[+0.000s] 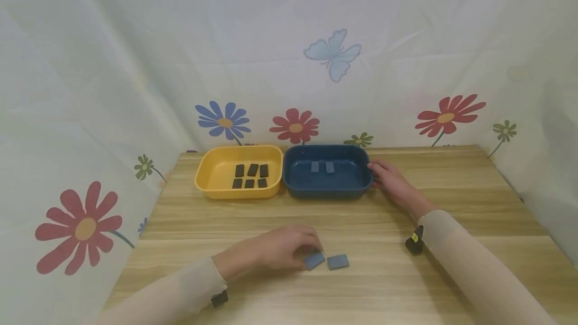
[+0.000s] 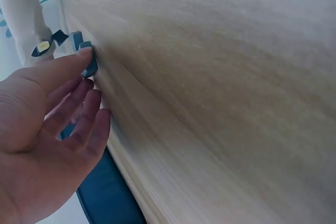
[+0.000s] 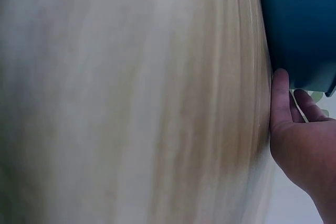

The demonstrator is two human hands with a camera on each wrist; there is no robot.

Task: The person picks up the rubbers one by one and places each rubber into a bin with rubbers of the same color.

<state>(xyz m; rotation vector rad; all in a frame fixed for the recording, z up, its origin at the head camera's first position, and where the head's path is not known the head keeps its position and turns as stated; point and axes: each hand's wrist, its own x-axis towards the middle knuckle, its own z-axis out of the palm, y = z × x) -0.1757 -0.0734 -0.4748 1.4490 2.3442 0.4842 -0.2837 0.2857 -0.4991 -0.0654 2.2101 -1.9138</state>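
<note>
My left hand (image 1: 289,247) is low over the front of the table, its thumb and index finger pinching a small blue-grey tile (image 1: 314,260). In the left wrist view the thumb lies on that tile (image 2: 90,59), while the other fingers are loosely bent below it. A second blue-grey tile (image 1: 338,262) lies just to the right. My right hand (image 1: 393,182) is at the right end of a dark blue tray (image 1: 329,193), fingertips against its side. The right wrist view has the fingers fairly straight beside the tray wall (image 3: 299,35). Two blue-grey tiles (image 1: 329,167) lie inside this tray.
A yellow tray (image 1: 239,193) stands directly left of the blue one, with several black tiles (image 1: 253,170) in two rows. Both trays are near the back edge of the wooden table (image 1: 217,224). A flower-printed cloth (image 1: 253,64) hangs behind and at the sides.
</note>
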